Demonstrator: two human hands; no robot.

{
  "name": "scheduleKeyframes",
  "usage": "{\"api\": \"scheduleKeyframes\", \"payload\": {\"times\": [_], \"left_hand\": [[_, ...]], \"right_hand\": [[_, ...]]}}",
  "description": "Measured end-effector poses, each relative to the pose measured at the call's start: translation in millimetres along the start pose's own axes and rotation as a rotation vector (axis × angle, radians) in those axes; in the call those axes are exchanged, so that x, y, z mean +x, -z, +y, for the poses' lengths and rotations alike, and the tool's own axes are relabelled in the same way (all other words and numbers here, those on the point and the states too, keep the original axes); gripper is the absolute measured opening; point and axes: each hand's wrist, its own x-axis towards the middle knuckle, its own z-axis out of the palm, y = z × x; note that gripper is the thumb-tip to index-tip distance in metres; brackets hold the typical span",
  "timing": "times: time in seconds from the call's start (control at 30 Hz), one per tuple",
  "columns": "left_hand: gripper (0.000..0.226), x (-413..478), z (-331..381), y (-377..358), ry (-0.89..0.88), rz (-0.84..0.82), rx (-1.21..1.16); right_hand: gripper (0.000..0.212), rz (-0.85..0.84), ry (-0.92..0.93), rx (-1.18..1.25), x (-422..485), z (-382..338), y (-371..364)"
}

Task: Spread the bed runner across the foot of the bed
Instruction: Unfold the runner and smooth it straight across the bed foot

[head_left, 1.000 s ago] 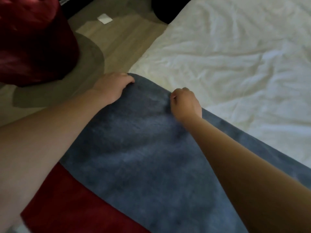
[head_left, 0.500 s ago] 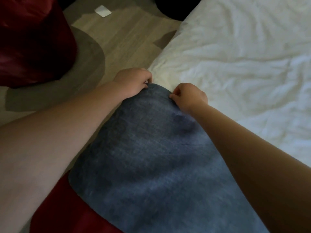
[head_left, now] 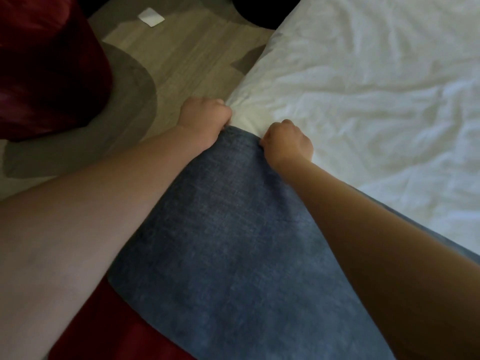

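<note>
The left hand point(head_left: 205, 118) is curled into a fist over the far left corner of the blue-grey woven fabric bed runner point(head_left: 233, 229), fingers folded round its edge. The right hand point(head_left: 288, 142) is likewise closed, pinching the same far edge just to the right, so the two fists sit near each other with a short stretch of runner edge between them. The runner lies as a long band from the bottom of the view up to the hands, its far end resting on the corner of the bed, and both bare forearms reach out over it. Beyond and to the right of the hands spreads the white, heavily creased bedding point(head_left: 363, 100), which covers the bed up to its edge beside the left hand. Under the runner's near left side shows a piece of red fabric point(head_left: 104, 328). To the left of the bed is a pale wood-plank floor point(head_left: 194, 48) with a darker grey curved patch point(head_left: 130, 105) on it; whether rug or shadow I cannot tell. A small white scrap of paper point(head_left: 151, 17) lies on the floor near the top. A large dark red rounded object point(head_left: 46, 61) fills the upper left corner. The room is dim.
</note>
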Motion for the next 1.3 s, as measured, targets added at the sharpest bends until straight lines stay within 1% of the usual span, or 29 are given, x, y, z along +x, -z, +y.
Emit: {"api": "scheduleKeyframes", "payload": {"times": [0.07,0.13,0.23,0.3,0.4,0.63,0.8,1.03,1.17,1.3], "left_hand": [[0.023,-2,10,7,0.022,-0.002,-0.046],[0.027,-6,18,18,0.019,0.008,-0.186],[0.032,-18,31,40,-0.025,0.112,-0.304],[0.039,-26,43,52,-0.068,0.142,-0.302],[0.049,-36,65,67,-0.091,0.102,-0.249],[0.055,-54,144,103,-0.114,0.123,-0.188],[0.056,-76,232,121,-0.136,0.123,-0.159],[0.057,-108,395,145,-0.196,0.137,-0.169],[0.056,-120,491,154,-0.269,0.129,-0.196],[0.055,-121,566,155,-0.362,0.133,-0.212]], "right_hand": [[0.020,0.035,-0.011,0.091,-1,0,2],[0.022,0.110,-0.025,0.196,-7,6,11],[0.036,0.248,0.008,0.190,-21,20,31],[0.046,0.296,0.046,0.132,-30,29,44],[0.052,0.289,0.095,0.043,-45,45,60],[0.049,0.305,0.096,-0.018,-95,106,104],[0.048,0.304,0.087,-0.062,-155,180,130],[0.048,0.325,0.000,-0.094,-258,319,171],[0.048,0.342,-0.038,-0.136,-308,393,195],[0.049,0.331,-0.143,-0.155,-341,464,209]]}}
